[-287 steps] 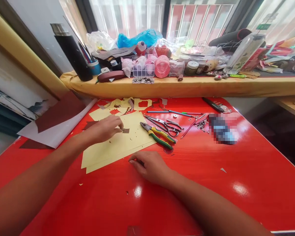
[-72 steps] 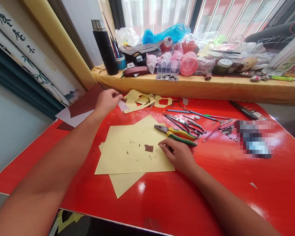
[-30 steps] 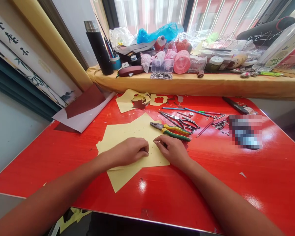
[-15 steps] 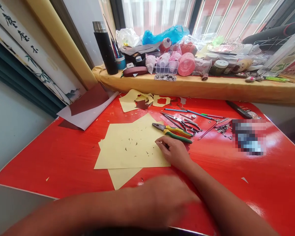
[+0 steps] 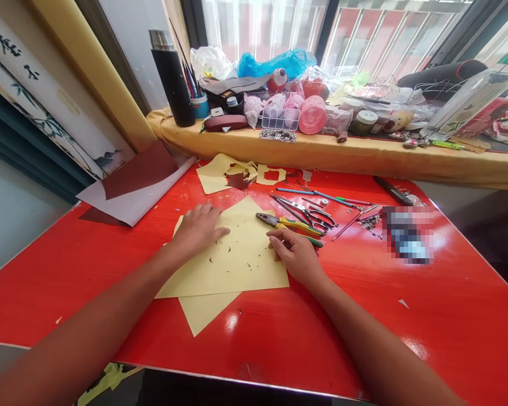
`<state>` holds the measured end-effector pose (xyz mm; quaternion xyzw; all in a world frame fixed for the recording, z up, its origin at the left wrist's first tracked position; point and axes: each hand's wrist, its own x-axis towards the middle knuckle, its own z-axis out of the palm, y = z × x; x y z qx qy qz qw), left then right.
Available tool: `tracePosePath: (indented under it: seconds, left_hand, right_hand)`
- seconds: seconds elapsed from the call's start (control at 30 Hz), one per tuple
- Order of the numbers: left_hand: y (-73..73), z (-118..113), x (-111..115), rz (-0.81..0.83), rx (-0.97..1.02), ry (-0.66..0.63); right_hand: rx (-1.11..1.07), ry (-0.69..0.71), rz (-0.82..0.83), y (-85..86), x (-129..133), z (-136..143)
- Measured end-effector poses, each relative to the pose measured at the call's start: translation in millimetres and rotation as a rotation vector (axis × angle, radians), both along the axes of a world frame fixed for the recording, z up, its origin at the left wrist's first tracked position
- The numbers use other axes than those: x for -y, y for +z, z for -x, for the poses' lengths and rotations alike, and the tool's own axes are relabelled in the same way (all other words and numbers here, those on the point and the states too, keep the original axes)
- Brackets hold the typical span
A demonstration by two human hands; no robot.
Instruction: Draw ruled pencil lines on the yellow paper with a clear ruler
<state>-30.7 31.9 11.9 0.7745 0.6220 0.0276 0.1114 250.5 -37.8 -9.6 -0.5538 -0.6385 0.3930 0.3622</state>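
Yellow paper sheets (image 5: 237,276) lie overlapped on the red table, with small dark scraps scattered on top. My left hand (image 5: 198,228) rests over their upper left part, fingers spread and holding nothing. At the right edge of the sheets is my right hand (image 5: 295,251), its thumb and forefinger drawn together; whatever may be between them is too small to make out. Just beyond it lie pliers (image 5: 279,221) with yellow and green handles, and silver scissors (image 5: 307,213) sit behind those.
Cut yellow paper (image 5: 211,173) and a rolled brown-and-white sheet (image 5: 141,189) lie toward the back. Pens, small rings and a black tool (image 5: 393,190) are at the right. A cluttered sill (image 5: 237,141) borders the table, holding a black flask (image 5: 173,84).
My left hand has moved from the table's front edge up onto the yellow sheets, and its fingers now show spread. My right hand stays beside the pliers. The view has shifted slightly.
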Motion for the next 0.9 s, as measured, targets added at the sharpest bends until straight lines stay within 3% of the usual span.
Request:
tracePosePath:
  seconds: [0.17,0.37,0.53,0.63,0.73,0.83,0.9]
  left_hand:
    - [4.0,8.1,1.7,0.078,0.02,0.064]
    - [9.7,20.9,2.0,0.195,0.096,0.055]
    - [26.9,41.7,5.8,0.297,0.176,0.033]
    - [46.2,57.4,17.6,0.408,0.257,-0.007]
    - [77.4,59.7,35.0,0.441,0.374,-0.053]
    - [115.5,33.9,56.8,0.458,0.506,-0.107]
    - [130.4,2.8,80.0,0.475,0.558,-0.245]
  right_hand:
    - [-0.177,-0.098,0.099,-2.9,-7.2,-3.0]
    - [-0.314,-0.113,0.143,-0.7,-8.9,-5.0]
    - [-0.36,-0.124,0.152,-1.2,-10.3,-7.3]
    - [-0.371,-0.14,0.14,-1.5,-13.2,-12.4]
    - [-0.386,-0.162,0.128,-1.6,-17.1,-20.1]
    - [-0.317,-0.152,0.069,-0.8,-20.4,-25.0]
    - [-0.124,-0.14,-0.064,1.1,-21.2,-24.1]
